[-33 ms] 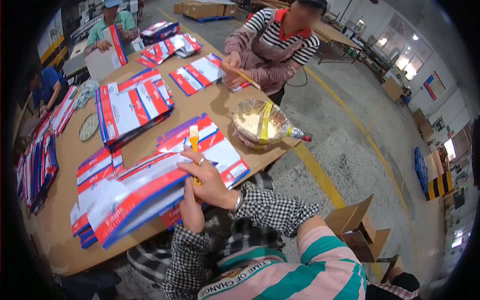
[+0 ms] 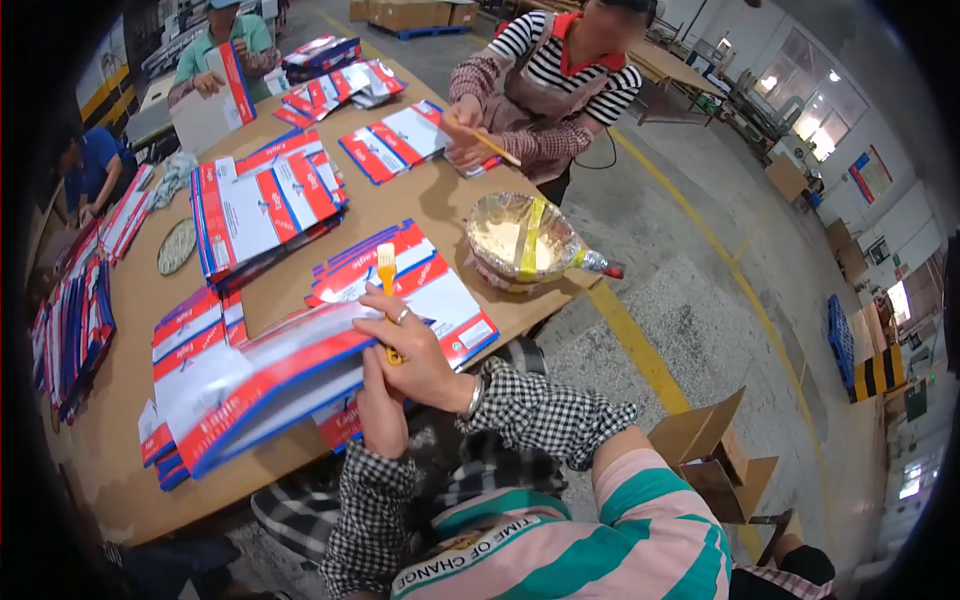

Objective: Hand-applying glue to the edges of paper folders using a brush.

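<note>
On the table (image 2: 130, 480), the right hand (image 2: 415, 350) grips a yellow brush (image 2: 386, 268) over flat cartons (image 2: 430, 290); the left hand (image 2: 375, 405) clasps a carton stack (image 2: 250, 385).

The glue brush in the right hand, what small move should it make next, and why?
Probably a short stroke along the flap of the flattened carton. The right hand holds the yellow brush with its bristles already over that carton, while the left hand steadies the folded carton. The glue bowl sits to its right.
</note>
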